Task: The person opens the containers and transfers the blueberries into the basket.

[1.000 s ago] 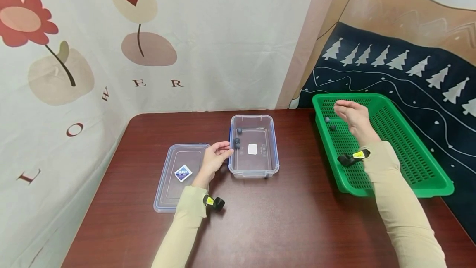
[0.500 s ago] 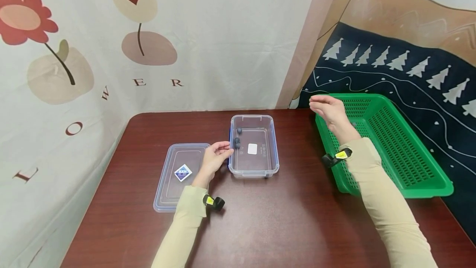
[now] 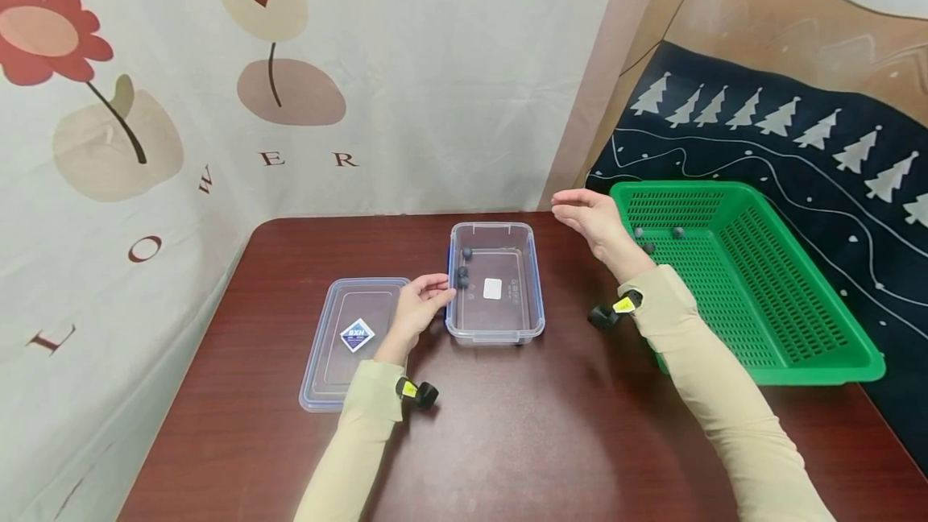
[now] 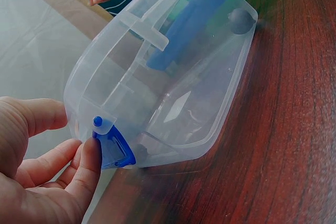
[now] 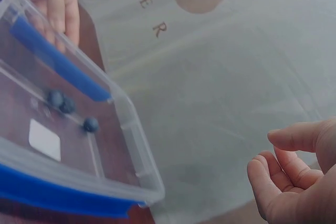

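My left hand (image 3: 416,308) pinches the left rim of a clear plastic container (image 3: 495,338), its fingertips at a blue clip (image 4: 116,150) in the left wrist view. Inside lie three dark blueberries (image 3: 463,282), along the container's left side, with a white square label near the middle. My right hand (image 3: 596,225) is in the air between the container and a green basket (image 3: 834,321). In the right wrist view its fingers are bent and nothing shows between them; I cannot tell whether a berry is tucked behind them. More blueberries (image 3: 677,232) sit in the basket's far left part.
A clear lid (image 3: 326,361) with a blue diamond sticker lies flat left of the container, partly under my left hand. The brown table (image 3: 493,441) ends at a printed cloth wall behind. The basket covers the table's right side.
My right hand has moved left from over the basket to beside it, uncovering blueberries there. My left hand, the container and its three berries have stayed in place.
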Available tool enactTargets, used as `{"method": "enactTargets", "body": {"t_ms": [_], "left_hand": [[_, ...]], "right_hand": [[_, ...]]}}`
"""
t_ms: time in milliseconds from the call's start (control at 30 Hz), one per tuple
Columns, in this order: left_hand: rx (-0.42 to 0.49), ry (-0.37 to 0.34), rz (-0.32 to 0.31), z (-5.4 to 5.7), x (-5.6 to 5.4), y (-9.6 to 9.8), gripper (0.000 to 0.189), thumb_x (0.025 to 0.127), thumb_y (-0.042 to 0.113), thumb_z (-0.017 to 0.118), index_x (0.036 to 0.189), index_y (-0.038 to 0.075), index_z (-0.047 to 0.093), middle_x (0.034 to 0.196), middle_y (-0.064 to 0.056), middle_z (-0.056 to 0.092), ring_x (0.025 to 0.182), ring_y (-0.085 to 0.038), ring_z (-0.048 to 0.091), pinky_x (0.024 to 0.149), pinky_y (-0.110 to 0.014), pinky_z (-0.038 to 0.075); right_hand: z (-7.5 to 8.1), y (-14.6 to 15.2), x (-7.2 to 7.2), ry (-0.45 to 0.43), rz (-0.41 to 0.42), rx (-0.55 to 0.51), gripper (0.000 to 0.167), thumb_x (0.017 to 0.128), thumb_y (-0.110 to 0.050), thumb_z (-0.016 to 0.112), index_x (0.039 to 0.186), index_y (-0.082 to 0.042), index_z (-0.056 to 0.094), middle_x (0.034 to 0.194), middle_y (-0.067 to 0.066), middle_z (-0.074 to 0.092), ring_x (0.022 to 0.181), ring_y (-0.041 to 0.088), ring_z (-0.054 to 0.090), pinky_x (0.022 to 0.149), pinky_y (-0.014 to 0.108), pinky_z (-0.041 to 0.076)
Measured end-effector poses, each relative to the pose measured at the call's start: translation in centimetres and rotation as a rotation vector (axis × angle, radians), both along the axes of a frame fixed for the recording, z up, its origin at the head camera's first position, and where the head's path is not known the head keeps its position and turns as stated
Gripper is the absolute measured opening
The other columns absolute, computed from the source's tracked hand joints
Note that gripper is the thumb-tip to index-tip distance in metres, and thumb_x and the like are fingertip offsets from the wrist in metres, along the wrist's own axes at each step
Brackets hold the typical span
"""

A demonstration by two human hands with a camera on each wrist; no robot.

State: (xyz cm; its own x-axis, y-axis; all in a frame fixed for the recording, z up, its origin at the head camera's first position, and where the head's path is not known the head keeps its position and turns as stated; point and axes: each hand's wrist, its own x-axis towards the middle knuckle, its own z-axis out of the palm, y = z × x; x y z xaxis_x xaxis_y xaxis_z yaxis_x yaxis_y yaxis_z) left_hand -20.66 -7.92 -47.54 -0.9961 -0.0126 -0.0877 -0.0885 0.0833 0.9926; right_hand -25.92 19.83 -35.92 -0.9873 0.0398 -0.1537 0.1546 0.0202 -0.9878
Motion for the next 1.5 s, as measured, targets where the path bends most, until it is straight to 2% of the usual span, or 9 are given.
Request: {"method": "enactTargets", "body": {"t_ms": [133, 400, 633, 767, 933, 1100, 1300, 1400, 1500], "left_hand": [[0.01, -0.006, -0.001, -0.1, 0.0, 0.0, 0.032, 0.081, -0.003, 0.068, 0.111, -0.011, 0.06, 0.105, -0.026, 0.062, 0.073, -0.001, 0.057, 0.067, -0.013, 0.048], [-0.004, -0.009, -0.004, -0.1, -0.1, 0.0, 0.032, 0.082, -0.002, 0.068, 0.112, -0.01, 0.06, 0.107, -0.027, 0.062, 0.074, -0.001, 0.057, 0.067, -0.012, 0.047], [0.016, 0.016, 0.001, -0.2, -0.1, 0.0, 0.031, 0.081, -0.004, 0.068, 0.11, -0.011, 0.06, 0.103, -0.025, 0.063, 0.073, -0.001, 0.058, 0.068, -0.013, 0.048], [0.025, 0.024, 0.003, -0.3, -0.1, 0.0, 0.031, 0.08, -0.005, 0.068, 0.109, -0.011, 0.06, 0.102, -0.025, 0.064, 0.073, -0.001, 0.059, 0.068, -0.014, 0.049], [0.02, 0.009, -0.004, -0.2, -0.2, -0.1, 0.032, 0.081, -0.003, 0.068, 0.111, -0.011, 0.06, 0.103, -0.025, 0.063, 0.073, -0.001, 0.058, 0.068, -0.013, 0.048], [0.028, -0.004, -0.022, 0.8, 0.3, -0.2, 0.033, 0.082, -0.004, 0.067, 0.112, -0.013, 0.058, 0.105, -0.028, 0.062, 0.073, -0.001, 0.057, 0.067, -0.012, 0.047], [0.017, 0.012, -0.039, 2.8, 1.2, 0.1, 0.033, 0.083, -0.007, 0.063, 0.112, -0.018, 0.054, 0.107, -0.034, 0.058, 0.073, -0.001, 0.056, 0.066, -0.011, 0.046], [0.031, 0.0, -0.037, 2.2, 0.9, 0.0, 0.033, 0.082, -0.006, 0.065, 0.113, -0.016, 0.056, 0.107, -0.033, 0.058, 0.073, -0.001, 0.056, 0.066, -0.011, 0.047], [0.038, -0.005, -0.032, 1.1, 0.4, -0.1, 0.033, 0.082, -0.004, 0.066, 0.112, -0.014, 0.058, 0.105, -0.029, 0.061, 0.073, -0.001, 0.057, 0.066, -0.012, 0.047]], "right_hand": [[-0.2, -1.5, -0.1, -0.003, 0.015, 0.01, 0.033, 0.089, -0.002, 0.06, 0.121, 0.006, 0.055, 0.106, 0.009, 0.059, 0.096, 0.021, 0.056, 0.098, 0.033, 0.042], [-1.1, -4.7, -0.4, -0.003, 0.05, 0.03, 0.03, 0.087, -0.003, 0.063, 0.116, 0.007, 0.059, 0.098, 0.006, 0.062, 0.09, 0.018, 0.059, 0.096, 0.034, 0.044], [-3.2, -7.7, -1.1, -0.011, 0.077, -0.021, 0.028, 0.084, 0.003, 0.064, 0.111, 0.01, 0.06, 0.101, 0.013, 0.063, 0.102, 0.032, 0.06, 0.092, 0.036, 0.048], [-4.5, -9.0, -1.5, -0.01, 0.112, 0.002, 0.027, 0.084, 0.003, 0.064, 0.109, 0.011, 0.061, 0.105, 0.019, 0.064, 0.095, 0.025, 0.064, 0.091, 0.036, 0.048], [-5.9, -10.2, -2.1, -0.035, 0.145, 0.005, 0.027, 0.082, 0.005, 0.065, 0.108, 0.011, 0.062, 0.101, 0.016, 0.066, 0.079, 0.011, 0.063, 0.091, 0.038, 0.048], [-7.0, -10.7, -2.6, -0.047, 0.189, -0.007, 0.028, 0.081, 0.009, 0.064, 0.108, 0.014, 0.06, 0.092, 0.01, 0.065, 0.077, 0.013, 0.062, 0.093, 0.045, 0.046], [-8.0, -11.0, -3.2, -0.071, 0.263, 0.093, 0.025, 0.081, 0.005, 0.065, 0.105, 0.012, 0.063, 0.086, 0.004, 0.066, 0.077, 0.01, 0.061, 0.09, 0.042, 0.049], [-8.5, -11.1, -3.3, -0.097, 0.291, 0.128, 0.025, 0.081, 0.005, 0.066, 0.106, 0.01, 0.063, 0.085, 0.005, 0.066, 0.077, 0.011, 0.061, 0.089, 0.04, 0.049], [-8.8, -11.3, -3.4, -0.124, 0.299, 0.164, 0.025, 0.081, 0.003, 0.066, 0.106, 0.008, 0.065, 0.085, 0.006, 0.066, 0.079, 0.012, 0.061, 0.088, 0.038, 0.05]]}}
